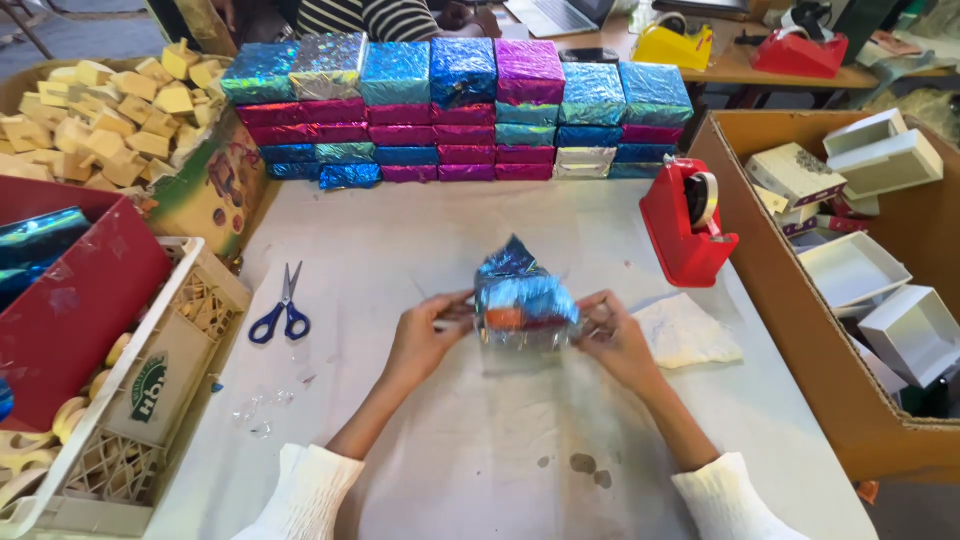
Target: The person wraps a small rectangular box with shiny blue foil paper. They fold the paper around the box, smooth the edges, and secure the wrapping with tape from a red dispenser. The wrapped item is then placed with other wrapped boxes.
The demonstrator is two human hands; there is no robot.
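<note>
Currently wrapping, judged mid-fold: left hand (425, 335) and right hand (612, 335) pinch opposite ends of a small box (524, 305) in blue foil, frame centre, resting on the white table (420, 450). Next likely needs tape; red dispenser (688, 222) stands right of centre. Scissors (282, 310) lie left. Wrapped boxes (455, 110) stacked along the top.

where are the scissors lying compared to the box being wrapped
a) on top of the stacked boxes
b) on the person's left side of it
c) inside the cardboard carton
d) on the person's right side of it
b: the blue-handled scissors lie flat on the white table beyond the left hand, while the foil-wrapped box sits between both hands, and the red tape dispenser stands on the other side.
</note>
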